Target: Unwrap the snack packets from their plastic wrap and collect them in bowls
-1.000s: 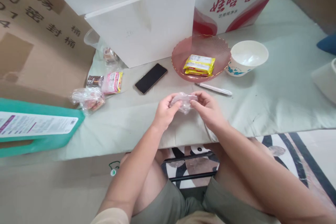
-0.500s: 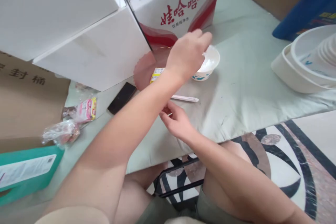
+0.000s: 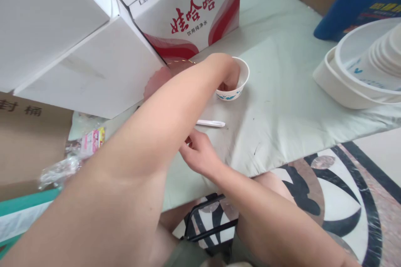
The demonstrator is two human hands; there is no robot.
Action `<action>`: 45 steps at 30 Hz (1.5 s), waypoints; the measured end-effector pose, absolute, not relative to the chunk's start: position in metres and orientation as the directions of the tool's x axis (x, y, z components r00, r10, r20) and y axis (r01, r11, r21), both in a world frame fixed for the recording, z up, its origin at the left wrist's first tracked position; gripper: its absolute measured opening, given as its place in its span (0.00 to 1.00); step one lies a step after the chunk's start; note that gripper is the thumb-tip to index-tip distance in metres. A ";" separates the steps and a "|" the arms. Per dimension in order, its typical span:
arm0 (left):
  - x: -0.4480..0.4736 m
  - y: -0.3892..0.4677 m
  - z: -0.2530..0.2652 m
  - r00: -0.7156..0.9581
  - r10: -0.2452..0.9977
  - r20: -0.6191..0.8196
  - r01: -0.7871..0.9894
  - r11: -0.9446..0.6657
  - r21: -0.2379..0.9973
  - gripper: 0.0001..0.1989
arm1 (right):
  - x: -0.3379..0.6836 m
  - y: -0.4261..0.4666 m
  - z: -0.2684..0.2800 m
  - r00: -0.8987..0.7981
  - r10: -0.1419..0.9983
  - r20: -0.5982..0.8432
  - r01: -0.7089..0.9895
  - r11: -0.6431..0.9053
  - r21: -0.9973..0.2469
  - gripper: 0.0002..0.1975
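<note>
My left hand [image 3: 231, 71] reaches down into a white paper bowl [image 3: 232, 95] with blue print, its fingers hidden by the wall and the hand itself. Nearer to me, my right hand [image 3: 200, 152] hovers low by the table, fingers curled together. Part of it is hidden behind my left forearm, so what it holds, if anything, does not show. Just beyond that hand lies a thin white plastic utensil [image 3: 214, 123]. A pink scalloped plate [image 3: 156, 83] shows behind my left forearm, mostly covered.
White cartons with red lettering [image 3: 194, 16] stand at the back. White tubs [image 3: 332, 79] with stacked bowls [image 3: 384, 60] sit at right, near a blue object [image 3: 338, 8]. Plastic-wrapped packets [image 3: 90, 142] lie at left by a brown carton [image 3: 34, 146]. The cloth-covered table [image 3: 282, 104] ends toward me.
My left hand has gone from above the bowl down into it. The left forearm now covers the yellow-and-white packet and the black flat object. My right hand stays near the utensil.
</note>
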State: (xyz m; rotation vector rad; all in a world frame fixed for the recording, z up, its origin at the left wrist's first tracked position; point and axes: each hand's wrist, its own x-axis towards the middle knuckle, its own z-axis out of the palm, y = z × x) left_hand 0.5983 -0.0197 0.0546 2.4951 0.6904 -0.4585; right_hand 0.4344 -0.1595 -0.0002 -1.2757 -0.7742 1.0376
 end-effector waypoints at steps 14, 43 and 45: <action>0.261 -0.068 0.082 0.142 0.986 -0.082 -0.151 0.103 0.983 0.24 | 0.413 -0.173 -0.006 0.297 0.945 -0.135 -0.019 -0.136 -0.991 0.12; 0.104 -0.012 0.010 -0.027 0.868 -0.496 -0.627 0.372 0.684 0.19 | 0.174 0.093 -0.012 -0.138 0.990 0.026 0.779 0.125 -0.614 0.31; 0.102 -0.012 0.010 -0.048 0.869 -0.492 -0.615 0.362 0.700 0.20 | 0.184 0.086 -0.012 -0.132 0.980 0.150 0.746 0.197 -0.636 0.29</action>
